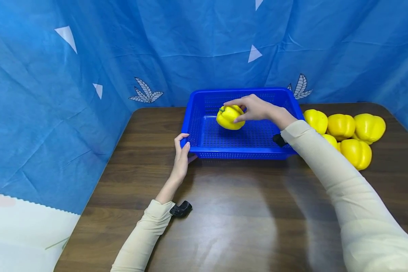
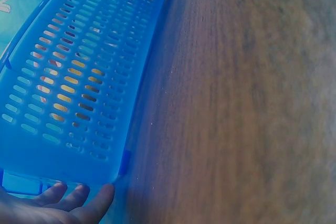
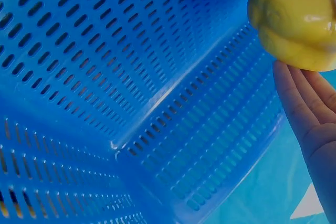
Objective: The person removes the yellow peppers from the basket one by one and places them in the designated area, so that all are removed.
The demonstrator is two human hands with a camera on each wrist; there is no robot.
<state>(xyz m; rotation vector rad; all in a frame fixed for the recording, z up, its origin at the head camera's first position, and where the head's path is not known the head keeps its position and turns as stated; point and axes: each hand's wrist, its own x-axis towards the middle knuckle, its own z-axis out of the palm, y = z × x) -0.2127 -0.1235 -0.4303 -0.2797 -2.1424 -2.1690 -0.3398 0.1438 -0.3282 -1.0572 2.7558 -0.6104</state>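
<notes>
A yellow bell pepper (image 1: 229,118) with a short green stem is gripped by my right hand (image 1: 255,107), inside the outline of a blue plastic basket (image 1: 238,150). In the right wrist view the fingers (image 3: 299,95) lie against the pepper (image 3: 299,24), above the perforated basket floor. My left hand (image 1: 181,158) holds the basket's front left corner, thumb at the rim. Its fingertips (image 2: 79,195) press the basket's end in the left wrist view, beside the slotted wall (image 2: 63,145).
Several more yellow bell peppers (image 1: 356,154) lie grouped on the dark wooden table (image 1: 224,211), right of the basket. A blue curtain (image 1: 204,45) with white triangles and leaf prints hangs close behind the table's back edge.
</notes>
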